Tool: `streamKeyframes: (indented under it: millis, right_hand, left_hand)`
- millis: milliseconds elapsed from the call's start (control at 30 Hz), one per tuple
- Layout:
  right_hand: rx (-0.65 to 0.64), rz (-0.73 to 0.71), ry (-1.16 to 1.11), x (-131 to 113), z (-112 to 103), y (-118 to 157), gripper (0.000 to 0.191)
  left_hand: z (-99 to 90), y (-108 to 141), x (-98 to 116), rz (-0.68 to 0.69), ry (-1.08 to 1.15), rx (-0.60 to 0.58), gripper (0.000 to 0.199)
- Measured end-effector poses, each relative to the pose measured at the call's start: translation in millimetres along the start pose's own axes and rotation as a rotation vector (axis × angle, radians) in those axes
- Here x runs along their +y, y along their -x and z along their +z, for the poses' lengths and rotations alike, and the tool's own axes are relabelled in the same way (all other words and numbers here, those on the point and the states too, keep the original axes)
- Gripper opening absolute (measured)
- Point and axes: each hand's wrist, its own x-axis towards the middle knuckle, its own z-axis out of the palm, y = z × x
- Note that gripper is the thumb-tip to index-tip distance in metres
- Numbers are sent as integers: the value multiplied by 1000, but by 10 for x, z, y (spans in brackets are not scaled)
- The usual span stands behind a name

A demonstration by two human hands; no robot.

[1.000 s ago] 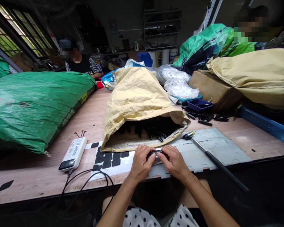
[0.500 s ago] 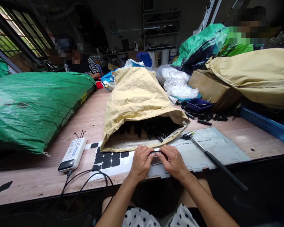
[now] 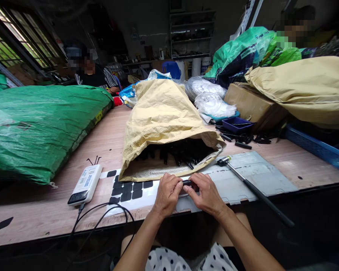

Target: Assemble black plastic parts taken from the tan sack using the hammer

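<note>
Between my two hands is a small black rod-like part [image 3: 187, 182], held just in front of the sack's mouth. My left hand [image 3: 168, 192] is closed on one end, thumb pressed along it. My right hand [image 3: 202, 189] grips the other end with curled fingers, its thumb a little off the part. Much of the part is hidden by the fingers, so its exact kind does not show. Behind my hands a tan woven sack [image 3: 161, 113] lies with its mouth towards me, and many black parts [image 3: 176, 152] fill it.
A hammer [image 3: 251, 186] lies on a grey mat [image 3: 262, 173] at right, its handle past the table edge. At left are a white power bank [image 3: 86, 184] with a cable, black stickers [image 3: 127, 188] and a green sack [image 3: 45, 128]. Two people sit farther back.
My right thumb has lifted slightly and moved left off the black part, so more of it shows. The view has shifted a little; both hands stay in the same place.
</note>
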Motion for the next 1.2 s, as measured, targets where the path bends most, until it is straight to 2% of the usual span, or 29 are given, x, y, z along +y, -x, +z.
streamKeyframes:
  millis: [400,600,967,1200]
  right_hand:
    - [27,-27,89,-9,34,13,28]
    - [21,-77,121,26,57,35,30]
    - [1,-2,-30,-6,-5,9,21]
    - [-10,1,-124,-9,-35,22,13]
  left_hand:
    - [-11,-17,23,4,-30,-10,33]
    - [12,-29,-2,22,-65,-28,26]
    - [-40,-20,55,10,-28,-38,40]
    - [-37,-22,48,13,-40,-47,42]
